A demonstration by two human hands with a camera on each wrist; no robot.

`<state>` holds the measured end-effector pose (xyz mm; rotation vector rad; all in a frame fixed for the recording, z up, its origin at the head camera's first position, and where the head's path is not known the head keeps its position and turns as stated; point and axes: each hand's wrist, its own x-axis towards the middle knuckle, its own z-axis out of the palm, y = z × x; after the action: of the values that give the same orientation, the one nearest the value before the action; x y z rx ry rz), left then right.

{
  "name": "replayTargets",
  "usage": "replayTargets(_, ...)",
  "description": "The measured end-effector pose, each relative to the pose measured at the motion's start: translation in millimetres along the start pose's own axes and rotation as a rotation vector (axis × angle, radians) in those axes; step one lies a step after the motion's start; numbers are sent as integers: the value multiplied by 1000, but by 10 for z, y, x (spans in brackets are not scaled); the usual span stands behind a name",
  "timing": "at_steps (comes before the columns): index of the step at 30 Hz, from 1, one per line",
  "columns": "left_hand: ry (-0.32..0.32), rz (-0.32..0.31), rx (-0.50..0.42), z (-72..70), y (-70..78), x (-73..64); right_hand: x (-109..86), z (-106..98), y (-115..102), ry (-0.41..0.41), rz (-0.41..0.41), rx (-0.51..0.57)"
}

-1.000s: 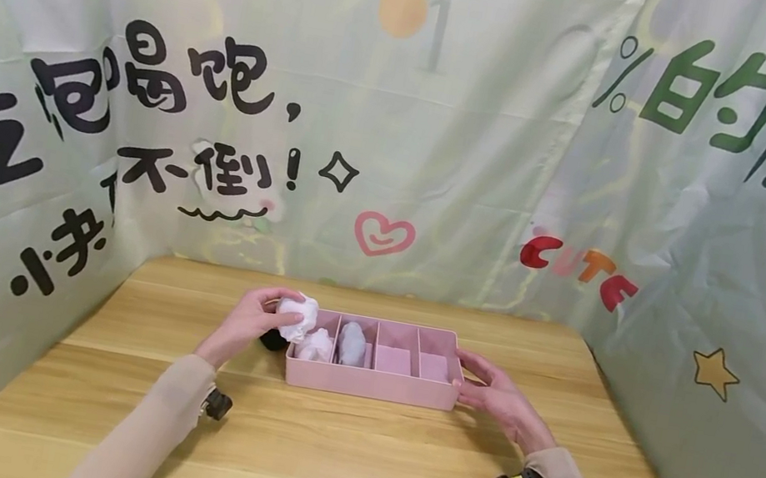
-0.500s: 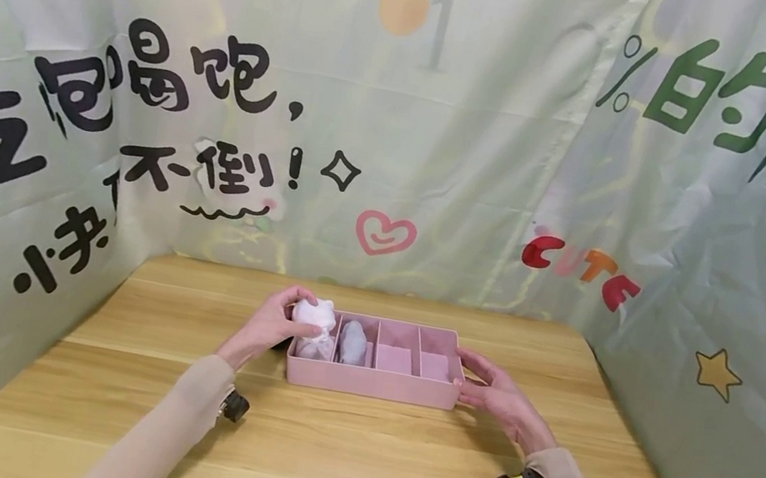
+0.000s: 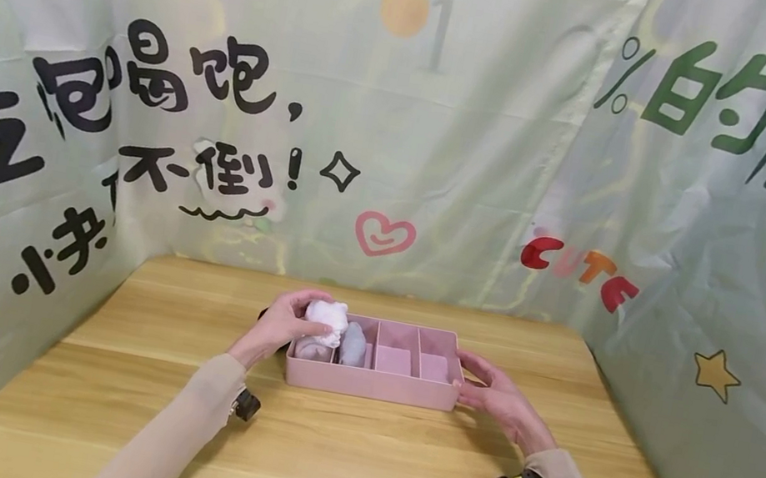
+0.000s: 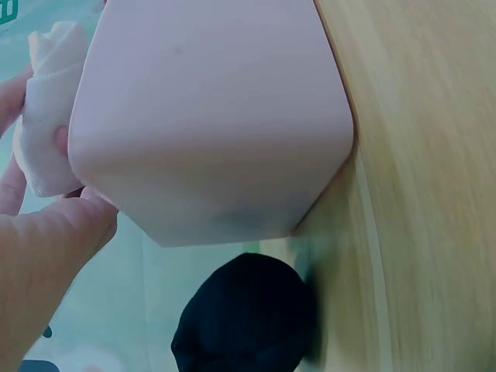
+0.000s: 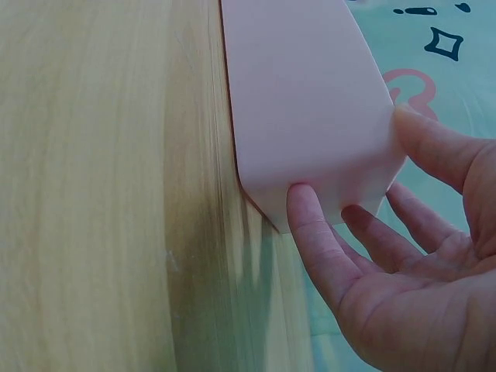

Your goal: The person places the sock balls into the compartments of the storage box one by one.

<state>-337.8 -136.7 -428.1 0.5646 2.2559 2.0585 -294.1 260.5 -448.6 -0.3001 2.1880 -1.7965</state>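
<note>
The white bundle (image 3: 326, 318) is just below and left of the frame's centre in the head view, over the left part of the pink box (image 3: 369, 385), around the divider between the first two compartments. Whether it touches that divider or the grey bundle (image 3: 353, 346) beside it, I cannot tell.

The work looks partly done. The grey bundle sits in the second compartment from the left, and a pale lump (image 3: 313, 351), shadowed and hard to make out, lies in the leftmost one. The white bundle is in the hand and not yet let go. The two compartments toward the right show their bare floor. A black bundle (image 4: 240, 318) remains outside the box, by its left end, at the lower middle of the left wrist view; I would count it as unplaced.

The left hand (image 3: 280, 328) is narrowed around the white bundle, pinching it between thumb and fingers; at the upper left of the left wrist view, the bundle shows past the box's rim.

The right hand (image 3: 504, 399) is fairly wide, its fingers spread and the tips touching the box's right end, probably to steady it.

Farther out, the wooden table (image 3: 346, 461) fills the lower frame, and a printed cloth (image 3: 487, 163) hangs across the top.
</note>
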Motion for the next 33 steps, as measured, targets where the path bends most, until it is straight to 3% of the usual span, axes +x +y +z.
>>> replayTargets(17, -74, -40, 21, 251, 31, 130, 8, 2, -13, -2, 4, 7)
replayTargets(33, -127, -31, 21, 533, 25, 239, -19, 15, -43, -5, 2, -3)
